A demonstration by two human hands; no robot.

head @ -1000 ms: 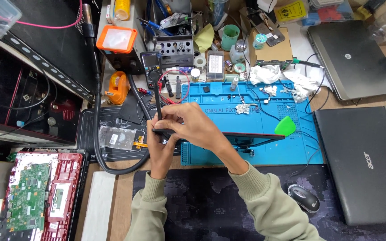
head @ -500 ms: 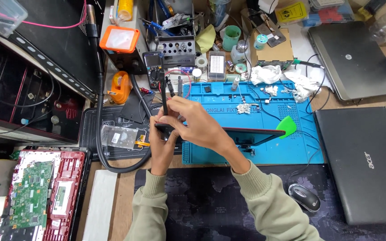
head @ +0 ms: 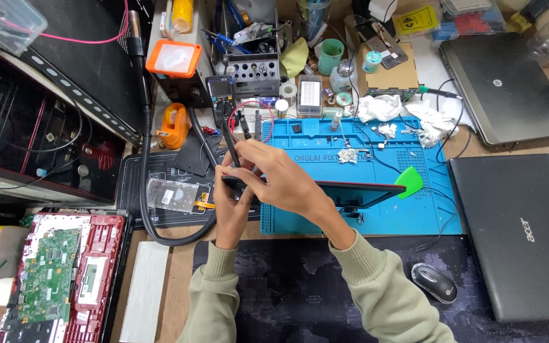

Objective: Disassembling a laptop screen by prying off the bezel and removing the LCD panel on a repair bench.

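Hands brace a thin red-edged screen panel (head: 351, 190) on edge over the blue repair mat (head: 363, 219): left hand (head: 230, 203) fingers clamp its corner, right hand (head: 281, 181) pinches a black tool (head: 231, 146) there.

We see bright, even light from overhead, soft shadows beneath our hands (head: 268, 190), sharp focus throughout, mild bending at the edges, no glare.

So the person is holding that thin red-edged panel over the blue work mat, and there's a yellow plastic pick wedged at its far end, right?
Nearly. The head view shows both hands, left hand and right hand, holding the thin red-edged panel over the blue work mat, but the plastic pick at its far end is green, not yellow.
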